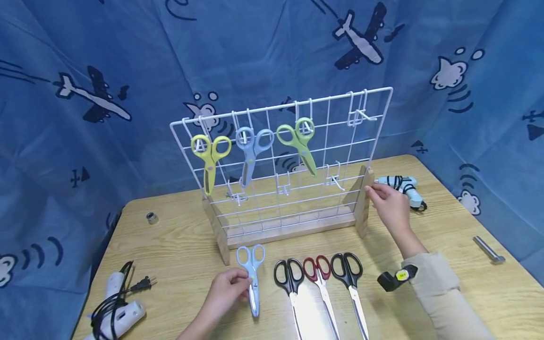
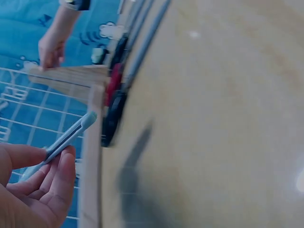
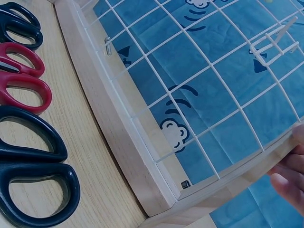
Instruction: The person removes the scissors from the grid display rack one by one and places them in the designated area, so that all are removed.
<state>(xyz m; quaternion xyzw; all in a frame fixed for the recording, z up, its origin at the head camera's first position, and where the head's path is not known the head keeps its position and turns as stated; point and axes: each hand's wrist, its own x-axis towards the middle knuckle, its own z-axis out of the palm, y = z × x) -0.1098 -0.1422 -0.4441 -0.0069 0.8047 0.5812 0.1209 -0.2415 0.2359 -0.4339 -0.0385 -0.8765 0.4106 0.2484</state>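
I have the left hand's (image 1: 228, 289) fingers pinching blue scissors (image 1: 252, 274) on the wire rack's (image 1: 293, 230) near side; my right hand's (image 1: 391, 204) fingers grip its right wooden post (image 1: 362, 203).

Head camera is looking forward-down over table (image 1: 178, 245) and rack (image 1: 293, 230). Left-wrist view, tilted, is facing along rack's base (image 2: 91, 161); right-wrist view is framing mesh (image 3: 241, 109) close up. Both are sharing red-handled scissors (image 1: 324, 293).
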